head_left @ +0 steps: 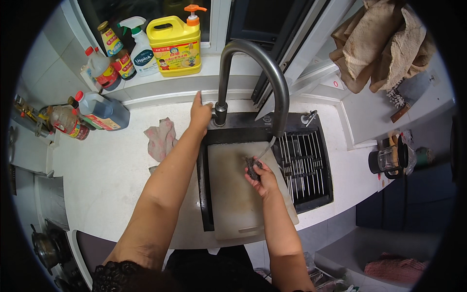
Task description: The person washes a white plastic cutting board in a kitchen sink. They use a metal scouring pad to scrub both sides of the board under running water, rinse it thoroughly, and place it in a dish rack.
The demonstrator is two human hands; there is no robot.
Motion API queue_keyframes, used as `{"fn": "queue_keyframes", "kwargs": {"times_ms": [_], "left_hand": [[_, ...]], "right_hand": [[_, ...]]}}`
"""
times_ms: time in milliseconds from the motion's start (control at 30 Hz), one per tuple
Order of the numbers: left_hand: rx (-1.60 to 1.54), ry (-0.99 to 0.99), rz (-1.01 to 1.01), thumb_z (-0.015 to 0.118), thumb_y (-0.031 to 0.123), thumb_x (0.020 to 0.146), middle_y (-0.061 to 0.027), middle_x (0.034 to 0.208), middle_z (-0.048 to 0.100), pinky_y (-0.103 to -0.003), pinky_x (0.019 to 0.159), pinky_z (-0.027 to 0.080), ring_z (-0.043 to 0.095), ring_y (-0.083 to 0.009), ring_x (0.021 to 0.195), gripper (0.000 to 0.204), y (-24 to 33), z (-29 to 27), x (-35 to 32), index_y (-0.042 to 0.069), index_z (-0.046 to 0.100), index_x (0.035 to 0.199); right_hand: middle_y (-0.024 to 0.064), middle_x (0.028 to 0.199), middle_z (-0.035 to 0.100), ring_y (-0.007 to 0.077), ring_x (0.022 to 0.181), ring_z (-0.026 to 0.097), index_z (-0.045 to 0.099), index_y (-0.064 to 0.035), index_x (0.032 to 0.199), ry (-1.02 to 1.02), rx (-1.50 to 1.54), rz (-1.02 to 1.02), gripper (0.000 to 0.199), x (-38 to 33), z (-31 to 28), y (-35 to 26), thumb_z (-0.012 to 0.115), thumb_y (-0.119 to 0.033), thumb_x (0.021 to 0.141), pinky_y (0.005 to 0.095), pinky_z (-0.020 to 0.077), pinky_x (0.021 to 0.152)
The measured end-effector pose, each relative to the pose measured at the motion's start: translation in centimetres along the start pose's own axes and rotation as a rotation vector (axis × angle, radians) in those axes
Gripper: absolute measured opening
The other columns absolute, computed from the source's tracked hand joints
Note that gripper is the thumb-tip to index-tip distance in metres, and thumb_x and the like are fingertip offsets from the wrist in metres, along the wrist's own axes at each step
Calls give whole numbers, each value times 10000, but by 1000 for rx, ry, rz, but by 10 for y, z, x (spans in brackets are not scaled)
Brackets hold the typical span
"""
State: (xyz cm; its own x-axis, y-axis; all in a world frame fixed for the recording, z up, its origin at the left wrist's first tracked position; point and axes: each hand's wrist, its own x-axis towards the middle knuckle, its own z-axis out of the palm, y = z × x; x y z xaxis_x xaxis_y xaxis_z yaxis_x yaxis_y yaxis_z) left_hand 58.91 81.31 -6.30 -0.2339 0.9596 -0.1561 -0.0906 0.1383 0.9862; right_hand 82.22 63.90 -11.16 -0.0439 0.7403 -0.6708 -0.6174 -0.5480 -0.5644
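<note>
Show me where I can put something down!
There's a big bare patch on the white counter, left of the crumpled cloth. Smaller: between the rack and pitcher. Crowded: around the spray bottle, and at the tap, with the left hand there.

The faucet (280, 92) is smooth metal, the scrubber (251, 168) rough, wiry.

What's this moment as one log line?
left grip: at faucet; right grip: holding dark scrubber; water: running; cutting board: over sink

Faced a dark window (265, 24) above a white counter (112, 175).
Had tiled wall (44, 53) at left, pale floor (255, 253) below, blue cabinet (408, 207) right.
</note>
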Motion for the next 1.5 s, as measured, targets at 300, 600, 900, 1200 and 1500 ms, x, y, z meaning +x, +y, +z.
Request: {"fn": "queue_keyframes", "kwargs": {"times_ms": [300,600,900,1200,1500], "left_hand": [[74,-91,100,542,43,825,-242,1429,313,-331,1068,261,327,-318,1316,710,-43,-19,-5,11,198,1446],[643,-210,579,533,52,830,-246,1455,255,-369,1121,184,223,-361,1368,689,-122,-57,-3,-33,195,1424],[647,-98,895,520,27,790,-262,1415,328,-428,1096,245,291,-417,1323,599,110,-73,-28,-50,342,1357],[1020,-25,1061,506,-79,754,-160,1420,381,-387,1092,284,314,-343,1336,616,240,-45,75,25,404,1352],[931,-96,1007,610,31,778,-110,1382,448,-382,1104,258,360,-288,1318,527,234,-49,102,54,499,1292]], "right_hand": [[90,991,635,213,786,634,585,-114,1163,64,-159,20,299,-7,15,8,498,-3,899,351,557,637],[55,962,652,175,728,632,648,-83,1058,250,-759,-74,287,57,-20,77,512,48,841,305,541,530],[138,1139,565,236,1010,585,414,-63,1325,-379,47,-265,357,-12,221,-38,387,-58,969,400,494,901],[160,1263,444,284,1129,500,370,-70,1314,-272,629,-600,350,25,401,-117,310,-29,972,461,437,974],[196,1298,386,327,1158,475,364,-34,1305,-334,739,-585,337,62,420,-151,253,-60,988,444,461,972]]}}
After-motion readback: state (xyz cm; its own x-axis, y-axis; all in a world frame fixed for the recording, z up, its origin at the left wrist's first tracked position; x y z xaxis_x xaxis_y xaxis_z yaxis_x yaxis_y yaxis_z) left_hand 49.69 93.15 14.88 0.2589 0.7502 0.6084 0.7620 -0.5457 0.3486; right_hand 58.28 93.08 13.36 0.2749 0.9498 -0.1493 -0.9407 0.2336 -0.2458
